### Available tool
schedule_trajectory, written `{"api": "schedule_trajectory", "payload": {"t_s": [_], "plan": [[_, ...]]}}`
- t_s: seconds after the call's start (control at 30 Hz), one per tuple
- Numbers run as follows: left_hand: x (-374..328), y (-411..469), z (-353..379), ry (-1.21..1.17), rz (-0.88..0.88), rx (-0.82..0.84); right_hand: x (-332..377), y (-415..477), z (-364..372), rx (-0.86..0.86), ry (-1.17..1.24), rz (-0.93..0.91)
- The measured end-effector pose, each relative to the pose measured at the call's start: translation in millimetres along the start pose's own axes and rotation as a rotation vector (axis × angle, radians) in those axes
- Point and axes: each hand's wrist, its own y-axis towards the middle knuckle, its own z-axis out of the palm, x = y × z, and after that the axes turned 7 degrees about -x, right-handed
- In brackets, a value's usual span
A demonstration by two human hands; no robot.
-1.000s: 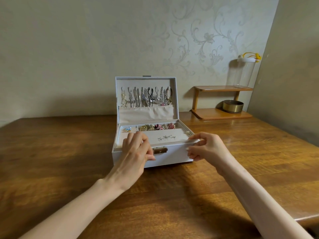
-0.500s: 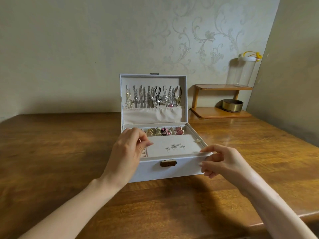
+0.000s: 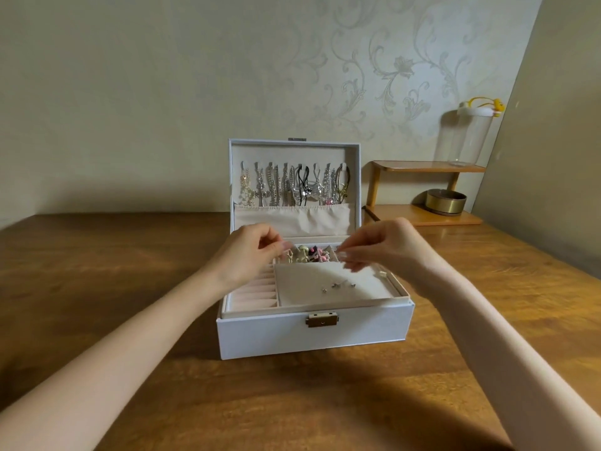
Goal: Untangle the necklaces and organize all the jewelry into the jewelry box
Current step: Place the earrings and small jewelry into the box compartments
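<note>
Change since earlier: both hands are lifting off the front rim of the jewelry box (image 3: 312, 336) and meeting over its back row.
Fingers: the left hand (image 3: 248, 255) is curling thumb toward forefinger, and the right hand (image 3: 387, 247) is bunching its fingers (image 3: 344, 255) toward it. Blur is hiding whether either is pinching anything, so I cannot tell.
Task's things: the necklaces (image 3: 292, 187) are hanging as separate strands from hooks in the upright lid (image 3: 292, 143), and small studs (image 3: 338, 285) are lying on the flat pad (image 3: 302, 284). Colourful pieces (image 3: 310, 253) are filling the back compartments.
Box position: it is sitting mid-desk (image 3: 130, 288), with its clasp (image 3: 322, 319) facing the person.
Step in hand: sorting is probably nearing its end, with the hands tidying small items in the back row.
Next move: it is likely calling for a light fingertip pinch, with the hands staying above the loose studs.
Materials: the box is showing a smooth pale shell, a soft cream lining, ribbed ring rolls (image 3: 257, 292) and brass hardware. The chains are glinting, thin and snag-prone.
</note>
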Motion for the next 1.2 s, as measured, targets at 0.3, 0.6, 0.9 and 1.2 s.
{"api": "schedule_trajectory", "payload": {"t_s": [0.3,0.6,0.9,1.2], "plan": [[15,17,12,-0.05,-0.086,0.062,-3,51,44,0.123,-0.206,-0.137],[17,18,11,-0.03,-0.114,0.115,-14,56,59,0.076,-0.277,-0.23],[20,17,14,0.156,-0.074,0.056,-15,55,64,0.085,-0.334,-0.292],[17,11,9,0.031,-0.055,-0.03,-17,55,64,0.104,-0.349,-0.35]]}}
